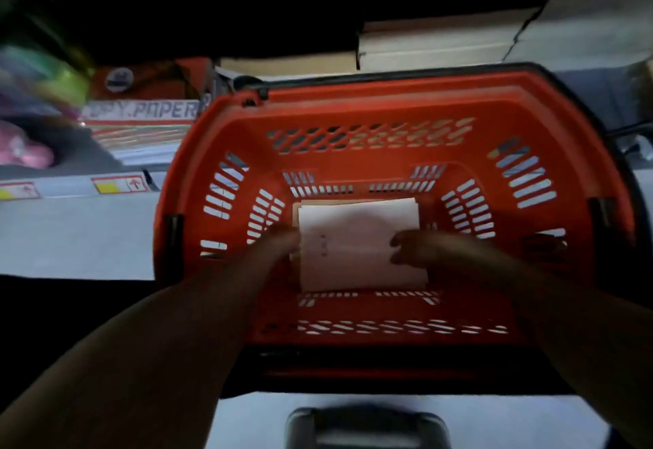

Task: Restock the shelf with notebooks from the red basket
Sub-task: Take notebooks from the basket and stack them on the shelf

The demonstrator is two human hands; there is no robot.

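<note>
The red basket stands on the floor in front of me, its slotted walls filling the middle of the view. A small stack of white notebooks lies flat on its bottom. My left hand reaches in and touches the stack's left edge; its fingers are blurred. My right hand is at the stack's right edge, fingers curled onto the top notebook. Both forearms stretch down into the basket from the lower corners.
A copy paper box sits on a low shelf at the left, beside blurred coloured items. Pale boxes stand behind the basket. A shelf edge with yellow price labels runs left. A dark handle shows at the bottom.
</note>
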